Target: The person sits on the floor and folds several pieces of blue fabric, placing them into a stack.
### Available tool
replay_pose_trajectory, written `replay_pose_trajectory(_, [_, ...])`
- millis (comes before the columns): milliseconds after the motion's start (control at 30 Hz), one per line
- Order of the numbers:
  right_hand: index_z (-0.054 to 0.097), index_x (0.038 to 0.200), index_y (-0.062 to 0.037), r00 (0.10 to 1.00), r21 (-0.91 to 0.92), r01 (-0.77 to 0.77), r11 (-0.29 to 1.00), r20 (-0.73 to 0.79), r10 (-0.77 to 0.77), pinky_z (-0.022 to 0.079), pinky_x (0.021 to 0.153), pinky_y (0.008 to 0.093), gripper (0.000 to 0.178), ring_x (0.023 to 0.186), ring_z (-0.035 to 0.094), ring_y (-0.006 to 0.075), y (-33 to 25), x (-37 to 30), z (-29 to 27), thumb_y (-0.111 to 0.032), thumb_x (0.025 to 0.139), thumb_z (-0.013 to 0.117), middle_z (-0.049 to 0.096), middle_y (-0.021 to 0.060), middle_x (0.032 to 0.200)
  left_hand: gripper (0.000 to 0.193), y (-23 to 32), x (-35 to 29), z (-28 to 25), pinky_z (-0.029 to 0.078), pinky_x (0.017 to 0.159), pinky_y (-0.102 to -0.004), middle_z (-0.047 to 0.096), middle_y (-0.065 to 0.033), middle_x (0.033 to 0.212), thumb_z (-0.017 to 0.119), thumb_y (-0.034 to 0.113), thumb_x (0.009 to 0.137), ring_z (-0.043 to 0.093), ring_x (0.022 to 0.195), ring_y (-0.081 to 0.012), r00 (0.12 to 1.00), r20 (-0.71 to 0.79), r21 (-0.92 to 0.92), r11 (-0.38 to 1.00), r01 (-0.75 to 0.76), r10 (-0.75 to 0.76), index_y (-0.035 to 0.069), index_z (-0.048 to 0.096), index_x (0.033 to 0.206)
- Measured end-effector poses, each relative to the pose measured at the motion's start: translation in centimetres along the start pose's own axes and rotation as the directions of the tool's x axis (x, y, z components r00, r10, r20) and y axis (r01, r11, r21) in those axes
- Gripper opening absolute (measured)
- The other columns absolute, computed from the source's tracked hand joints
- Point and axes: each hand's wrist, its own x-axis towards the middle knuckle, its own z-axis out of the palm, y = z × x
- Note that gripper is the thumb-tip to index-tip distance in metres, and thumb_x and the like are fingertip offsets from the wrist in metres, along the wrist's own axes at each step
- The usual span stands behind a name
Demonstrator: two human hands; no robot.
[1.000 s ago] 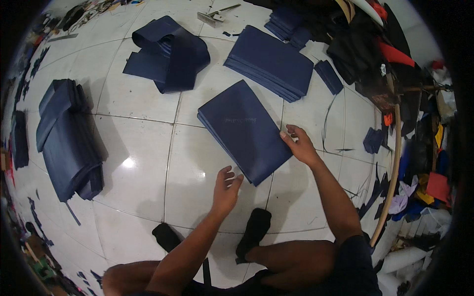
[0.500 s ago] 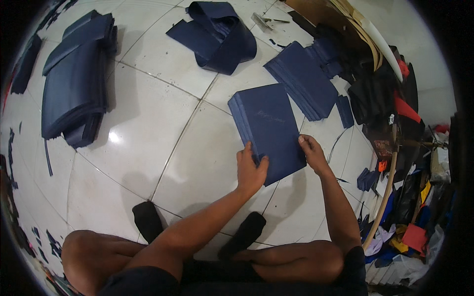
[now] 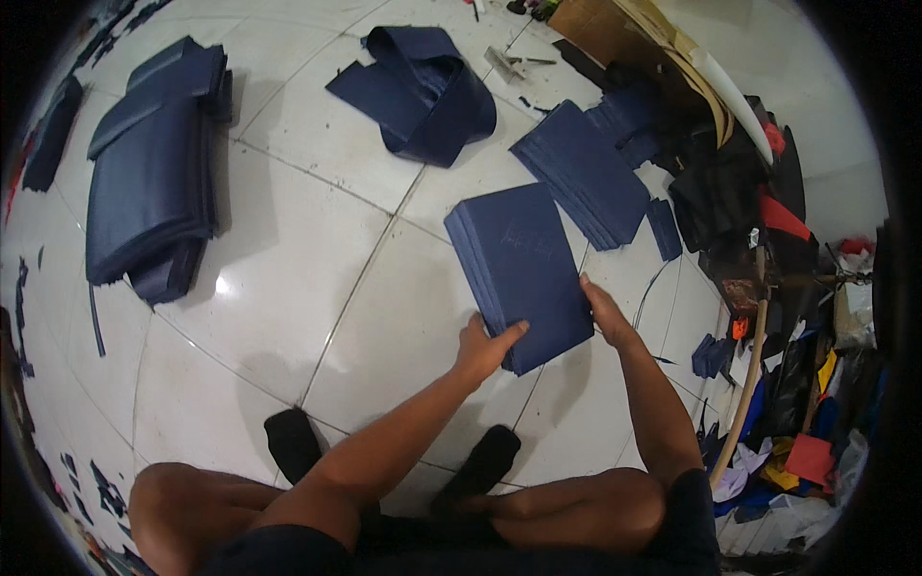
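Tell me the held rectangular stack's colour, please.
The rectangular stack is dark blue, clearest in the head view.

A stack of dark blue sheets (image 3: pixel 528 278) is held at its near left corner by the left grip (image 3: pixel 482 349), while its right edge is touched by the right grip (image 3: pixel 608 316). On the white tiled floor (image 3: pixel 288 288), a second blue stack (image 3: pixel 588 178), a looped blue band (image 3: pixel 427 113) and, toward the left, a folded blue pile (image 3: pixel 154 182) are seen.
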Motion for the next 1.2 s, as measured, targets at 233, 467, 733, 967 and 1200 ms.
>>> replay_pose_trajectory(233, [0.023,0.153,0.008,0.983,0.056,-0.105,0.993,0.155,0.095,0.018,0.122,0.0437,0.105,0.149,0.025,0.0359,-2.2,0.5,-0.3,-0.077,0.092,0.039,0.026,0.0253,0.159,0.102,0.4,1.0,0.2,0.046,0.104,-0.0412,0.05,-0.0295,0.134,0.081,0.047,0.079,0.056,0.122,-0.0359,0.995,0.094,-0.099,0.995,-0.006,0.015,-0.013,0.029,0.143])
replay_pose_trajectory(467, [0.022,0.153,0.0079,0.941,0.151,-0.155,0.976,0.323,0.1,0.027,0.119,0.0455,0.111,0.145,0.031,0.0397,-2.1,3.4,0.5,-0.081,0.089,0.038,0.029,0.0297,0.156,0.096,-1.3,1.1,1.5,0.046,0.104,-0.0432,0.039,-0.0287,0.132,0.071,0.052,0.086,0.048,0.126,-0.0386,0.996,-0.08,0.195,0.98,-0.024,0.04,-0.01,0.029,0.146])
replay_pose_trajectory(733, [0.023,0.152,0.0109,0.9,0.16,-0.189,0.969,0.424,0.106,0.03,0.118,0.0446,0.112,0.142,0.036,0.0391,-2.6,3.8,2.5,-0.081,0.089,0.04,0.033,0.0319,0.152,0.085,-2.5,0.2,1.7,0.04,0.107,-0.0438,0.032,-0.0252,0.134,0.064,0.038,0.089,0.043,0.125,-0.0378,0.97,-0.241,0.123,0.992,0.032,-0.001,-0.004,0.024,0.151])
replay_pose_trajectory(967, [0.029,0.147,0.014,0.899,0.172,-0.043,0.984,0.436,-0.037,0.037,0.112,0.043,0.113,0.135,0.044,0.0366,-6.3,2.8,11.1,-0.081,0.088,0.041,0.043,0.0299,0.145,0.078,-2.3,-2.5,-8.1,0.035,0.109,-0.0431,0.04,-0.0249,0.133,0.062,0.037,0.09,0.042,0.126,-0.0367,0.954,-0.285,0.081,0.989,0.123,-0.095,-0.004,0.031,0.149])
replay_pose_trajectory(1200, [0.045,0.133,0.0202,0.848,0.042,0.068,0.997,0.523,-0.08,0.043,0.105,0.0419,0.112,0.126,0.053,0.038,-10.3,1.1,22.6,-0.082,0.089,0.037,0.054,0.0334,0.13,0.082,-3.8,-9.2,-18.0,0.04,0.107,-0.0413,0.045,-0.0235,0.141,0.061,0.041,0.091,0.048,0.127,-0.0314,0.903,-0.37,-0.221,0.965,0.141,-0.217,-0.006,0.029,0.149])
